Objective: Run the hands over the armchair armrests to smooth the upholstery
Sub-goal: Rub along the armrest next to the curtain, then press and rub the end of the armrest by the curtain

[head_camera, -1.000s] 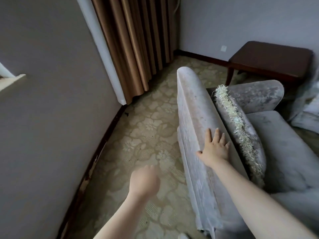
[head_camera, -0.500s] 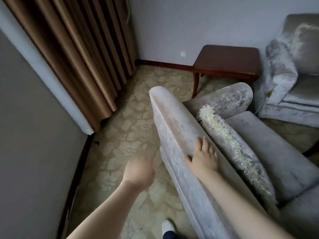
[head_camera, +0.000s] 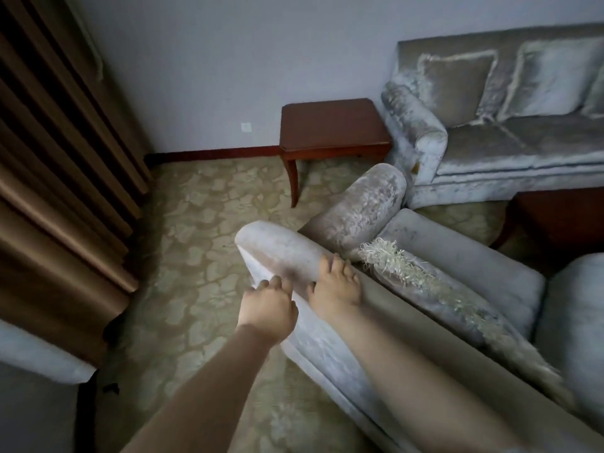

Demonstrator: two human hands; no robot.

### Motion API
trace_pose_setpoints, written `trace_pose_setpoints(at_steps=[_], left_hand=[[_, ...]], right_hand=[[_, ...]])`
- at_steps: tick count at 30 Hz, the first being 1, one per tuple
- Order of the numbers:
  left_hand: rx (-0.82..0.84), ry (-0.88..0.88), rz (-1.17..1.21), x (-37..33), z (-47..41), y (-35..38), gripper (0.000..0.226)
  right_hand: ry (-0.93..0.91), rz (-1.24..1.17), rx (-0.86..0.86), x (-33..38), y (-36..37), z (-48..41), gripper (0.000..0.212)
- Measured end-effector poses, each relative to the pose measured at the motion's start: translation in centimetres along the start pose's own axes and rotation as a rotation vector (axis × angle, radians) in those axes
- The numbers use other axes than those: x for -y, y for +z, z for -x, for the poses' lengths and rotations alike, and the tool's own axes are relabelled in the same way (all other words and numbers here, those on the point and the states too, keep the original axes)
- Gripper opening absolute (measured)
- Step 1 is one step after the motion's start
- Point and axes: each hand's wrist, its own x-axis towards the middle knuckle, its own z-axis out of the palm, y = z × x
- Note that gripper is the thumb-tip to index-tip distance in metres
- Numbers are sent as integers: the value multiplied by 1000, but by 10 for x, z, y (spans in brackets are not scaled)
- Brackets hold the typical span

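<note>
Lengthwise, armrest (head_camera: 277, 253) points away.

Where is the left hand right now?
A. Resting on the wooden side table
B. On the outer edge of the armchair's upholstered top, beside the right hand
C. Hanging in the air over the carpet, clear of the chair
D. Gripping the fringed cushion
B: the left hand has its fingertips on the outer edge of the armchair top, close beside the right hand, which lies flat on that same surface.
</note>
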Motion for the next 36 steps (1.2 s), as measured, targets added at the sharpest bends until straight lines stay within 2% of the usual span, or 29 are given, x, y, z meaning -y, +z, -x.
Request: trace_pose_setpoints(at_steps=[4, 7, 10, 15, 18, 22, 27, 32, 36], left_hand=[[-8, 167, 23, 53, -33, 0, 46], [-4, 305, 10, 86, -57, 1, 43], [15, 353, 60, 104, -74, 5, 40], [-90, 623, 44, 117, -123, 13, 45], [-67, 668, 83, 122, -171, 15, 41], [-50, 781, -10, 135, -236, 16, 37], [-21, 777, -44, 146, -304, 9, 45], [-59, 930, -33, 143, -351, 9, 35], [-58, 1122, -11, 148, -385, 6, 37]], right_hand=[[139, -3, -23, 43, 11, -22, 59], [223, -10, -50, 57, 18, -28, 57], [298, -15, -112, 61, 23, -33, 51], [514, -14, -128, 70, 18, -74, 50], [545, -66, -85, 69, 18, -111, 53], [599, -175, 0, 78, 21, -155, 54], [662, -190, 55, 89, 27, -185, 52], [808, -208, -6, 89, 32, -212, 43], [939, -185, -91, 91, 35, -226, 37]])
